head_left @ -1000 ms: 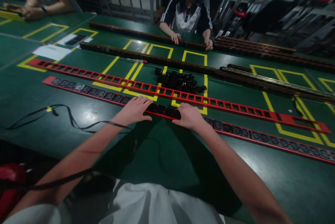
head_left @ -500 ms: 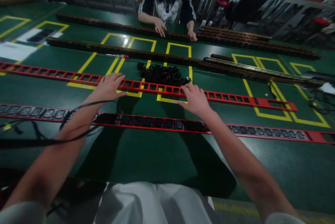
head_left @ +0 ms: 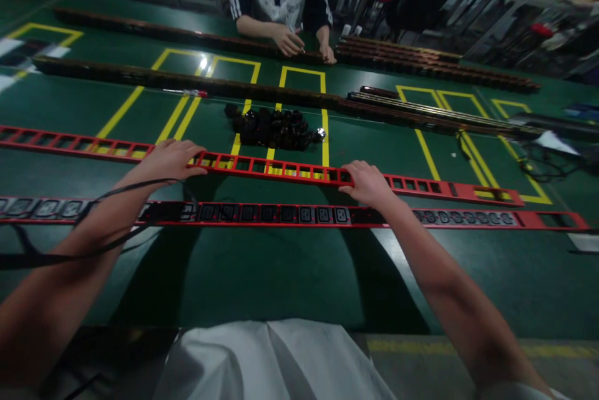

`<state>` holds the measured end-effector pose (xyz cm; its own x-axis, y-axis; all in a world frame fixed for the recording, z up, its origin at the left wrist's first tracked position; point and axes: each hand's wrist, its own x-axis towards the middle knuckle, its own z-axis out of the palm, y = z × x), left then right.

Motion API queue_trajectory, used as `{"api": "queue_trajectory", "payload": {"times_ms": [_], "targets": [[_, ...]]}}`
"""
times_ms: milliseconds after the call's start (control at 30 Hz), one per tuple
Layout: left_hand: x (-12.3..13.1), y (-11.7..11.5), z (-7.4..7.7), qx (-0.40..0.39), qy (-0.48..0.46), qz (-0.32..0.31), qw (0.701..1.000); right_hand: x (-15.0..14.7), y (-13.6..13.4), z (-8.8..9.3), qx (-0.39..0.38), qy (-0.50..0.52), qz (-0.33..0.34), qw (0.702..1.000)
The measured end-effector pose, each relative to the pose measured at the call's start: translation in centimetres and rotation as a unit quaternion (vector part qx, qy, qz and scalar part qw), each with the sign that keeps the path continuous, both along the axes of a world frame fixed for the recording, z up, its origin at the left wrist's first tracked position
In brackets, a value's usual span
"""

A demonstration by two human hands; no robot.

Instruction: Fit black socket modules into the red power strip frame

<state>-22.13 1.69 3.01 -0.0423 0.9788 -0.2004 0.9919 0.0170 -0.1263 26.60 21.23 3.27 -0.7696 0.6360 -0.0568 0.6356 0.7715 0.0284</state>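
Note:
My left hand (head_left: 169, 160) is closed over a long red frame (head_left: 472, 193) with a row of rectangular openings. Further right, my right hand (head_left: 369, 184) grips the same frame, thumb on the near side and fingers over the far edge. Just nearer to me, a red power strip (head_left: 248, 213) with a row of black and grey sockets lies roughly parallel to it. Black cables (head_left: 116, 191) loop across my left forearm. Beyond the frame sits a pile of small black parts (head_left: 271, 128).
A screwdriver with a red handle (head_left: 196, 93) lies beyond the frame, near long dark rails (head_left: 187, 83). Across the green table (head_left: 290, 281), a co-worker's hands (head_left: 290, 41) rest by another rail. Loose cables (head_left: 543, 163) lie at the right. Yellow tape marks rectangles.
The red frame is nearer to the socket strip, most clearly at its right end. My hands are further apart along it. The whole view has shifted somewhat.

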Motion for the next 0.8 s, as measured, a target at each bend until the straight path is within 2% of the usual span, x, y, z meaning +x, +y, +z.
{"api": "queue_trajectory", "payload": {"times_ms": [133, 333, 600, 700, 800], "targets": [[0.7, -1.0, -0.6, 0.014, 0.007, -0.018, 1.000, 1.4, -1.0, -0.1, -0.015, 0.009, -0.012, 1.000], [1.2, -2.4, -1.3, 0.057, -0.009, -0.011, 0.998, 1.7, -2.2, 0.5, -0.038, 0.019, -0.027, 0.999], [1.8, -3.9, -0.9, 0.054, -0.063, 0.006, 0.997, 1.9, -2.3, 0.4, -0.074, 0.038, -0.033, 0.996], [3.5, -5.1, -0.4, 0.099, -0.106, 0.010, 0.989, 2.6, -3.1, 0.7, -0.044, 0.098, -0.026, 0.994], [6.6, -7.4, -0.1, 0.135, -0.134, -0.003, 0.982, 4.2, -5.2, 0.9, 0.004, 0.127, -0.008, 0.992]]}}
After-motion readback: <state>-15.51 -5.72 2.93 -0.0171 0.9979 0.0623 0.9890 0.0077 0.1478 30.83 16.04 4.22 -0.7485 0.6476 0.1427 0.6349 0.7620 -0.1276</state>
